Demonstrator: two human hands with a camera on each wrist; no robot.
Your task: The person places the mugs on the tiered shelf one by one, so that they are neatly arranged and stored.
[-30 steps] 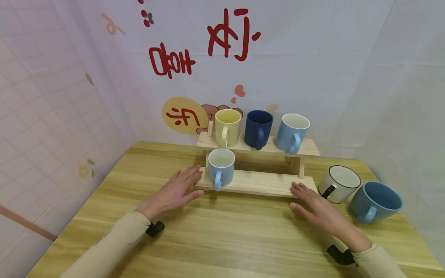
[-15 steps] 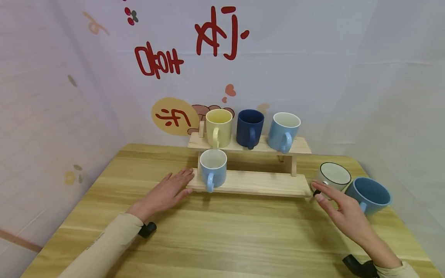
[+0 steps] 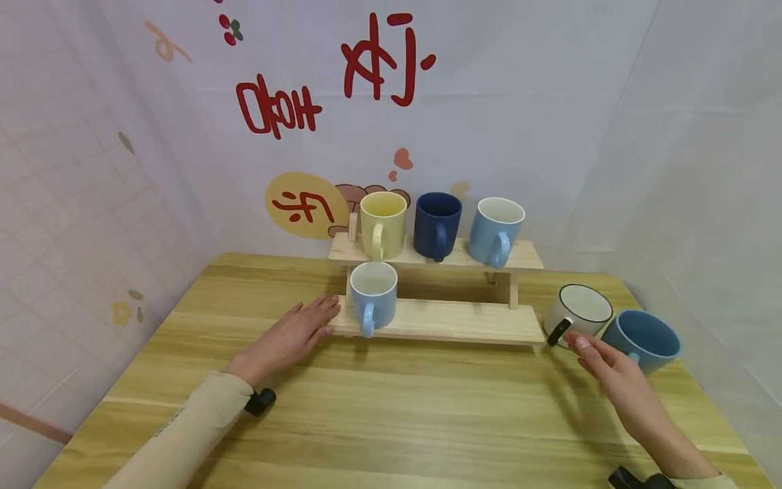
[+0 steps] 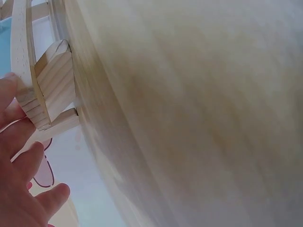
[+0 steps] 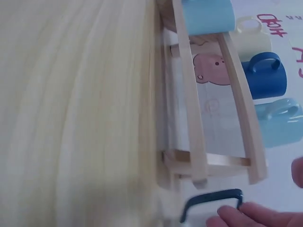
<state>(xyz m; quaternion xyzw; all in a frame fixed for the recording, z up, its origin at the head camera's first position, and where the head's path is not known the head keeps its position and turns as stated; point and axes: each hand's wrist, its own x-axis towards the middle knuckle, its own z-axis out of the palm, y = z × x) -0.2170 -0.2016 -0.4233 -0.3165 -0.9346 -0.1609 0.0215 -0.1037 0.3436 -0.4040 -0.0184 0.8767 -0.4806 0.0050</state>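
A white sheet point(image 3: 519, 122) with red writing point(image 3: 375, 61) and a yellow circle point(image 3: 281, 222) hangs behind the wooden table point(image 3: 415, 414). Left of the table is a pale wall point(image 3: 55, 204) with squares.

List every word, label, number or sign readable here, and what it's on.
No text reads with certainty.
Large red characters on the wall cloth: stylised; the upper one is perhaps "好".
Character in the yellow oval: unreadable to me.
Faint print on the left sleeve: too small.
Mugs: no lettering visible.
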